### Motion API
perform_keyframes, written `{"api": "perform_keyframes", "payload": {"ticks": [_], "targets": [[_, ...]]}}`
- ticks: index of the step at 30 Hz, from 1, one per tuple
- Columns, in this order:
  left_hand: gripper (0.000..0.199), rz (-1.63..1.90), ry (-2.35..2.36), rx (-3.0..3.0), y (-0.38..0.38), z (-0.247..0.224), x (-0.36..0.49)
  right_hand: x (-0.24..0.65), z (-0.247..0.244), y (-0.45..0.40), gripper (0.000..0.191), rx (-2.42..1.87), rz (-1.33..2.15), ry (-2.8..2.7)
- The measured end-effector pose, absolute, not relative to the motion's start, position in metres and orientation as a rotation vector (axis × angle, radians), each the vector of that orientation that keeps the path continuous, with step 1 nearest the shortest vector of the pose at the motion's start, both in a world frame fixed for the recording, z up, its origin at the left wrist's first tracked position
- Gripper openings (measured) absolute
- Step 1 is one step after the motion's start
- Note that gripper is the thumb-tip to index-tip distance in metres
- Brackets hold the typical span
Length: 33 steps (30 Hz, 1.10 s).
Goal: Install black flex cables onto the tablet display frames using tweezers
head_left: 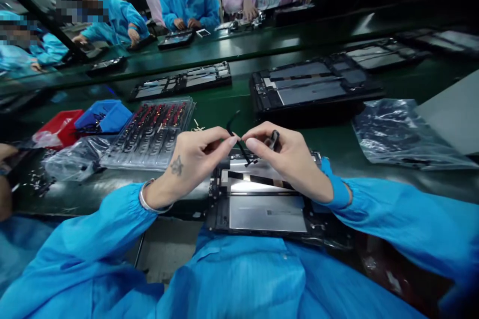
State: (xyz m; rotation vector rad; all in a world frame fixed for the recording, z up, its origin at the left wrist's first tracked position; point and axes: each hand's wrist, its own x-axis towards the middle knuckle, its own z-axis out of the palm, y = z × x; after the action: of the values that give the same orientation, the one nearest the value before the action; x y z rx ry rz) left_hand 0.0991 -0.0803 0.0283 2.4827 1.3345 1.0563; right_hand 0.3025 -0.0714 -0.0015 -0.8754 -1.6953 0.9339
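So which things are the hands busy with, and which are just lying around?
In use:
- left hand and right hand, pinching a thin black strip
- small black part in the right hand
- opened tablet frame under the hands

Lying about:
- clear parts tray
- red bin
- blue bin
- plastic bag
- tablet frames on the belt

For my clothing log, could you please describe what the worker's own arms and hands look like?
Both arms wear bright blue smock sleeves with gathered cuffs. The left hand is bare, with a small dark tattoo on its back and a silvery bracelet at the wrist. The right hand is bare, unmarked.
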Motion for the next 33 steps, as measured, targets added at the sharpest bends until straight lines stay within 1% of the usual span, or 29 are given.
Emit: {"api": "perform_keyframes", "payload": {"ticks": [4, 9, 13, 15, 17, 20, 23, 29, 33], "targets": [[0.026, 1.111, 1.306, 2.166, -0.079, 0.027, 0.101, 0.302, -0.006, -0.067, 0.012, -0.850, 0.956, -1.732], [0.023, 1.109, 1.293, 2.175, -0.081, 0.022, 0.100, 0.305, -0.011, -0.070, 0.015, -0.889, 0.847, -1.807], [0.027, 0.832, 1.237, 2.459, -0.073, 0.013, 0.086, 0.320, -0.010, -0.069, 0.017, -0.932, 0.767, -1.951], [0.031, 0.688, 1.231, 2.580, -0.066, 0.008, 0.078, 0.334, -0.007, -0.066, 0.015, -1.002, 0.726, -2.056], [0.033, 0.618, 1.213, 2.656, -0.058, 0.002, 0.072, 0.350, -0.002, -0.063, 0.013, -1.062, 0.703, -2.173], [0.033, 0.468, 1.192, 2.740, -0.048, -0.003, 0.070, 0.372, 0.004, -0.059, 0.011, -1.149, 0.769, -2.348], [0.033, 0.357, 1.155, 2.777, -0.042, -0.005, 0.075, 0.388, 0.007, -0.056, 0.014, -1.249, 0.864, -2.442], [0.030, 0.437, 0.861, 2.830, -0.034, -0.013, 0.088, 0.401, 0.004, -0.050, 0.019, -1.410, 0.944, -2.492], [0.026, 0.464, 0.714, 2.763, -0.030, -0.021, 0.092, 0.401, 0.004, -0.046, 0.022, -1.472, 0.925, -2.541]]}}
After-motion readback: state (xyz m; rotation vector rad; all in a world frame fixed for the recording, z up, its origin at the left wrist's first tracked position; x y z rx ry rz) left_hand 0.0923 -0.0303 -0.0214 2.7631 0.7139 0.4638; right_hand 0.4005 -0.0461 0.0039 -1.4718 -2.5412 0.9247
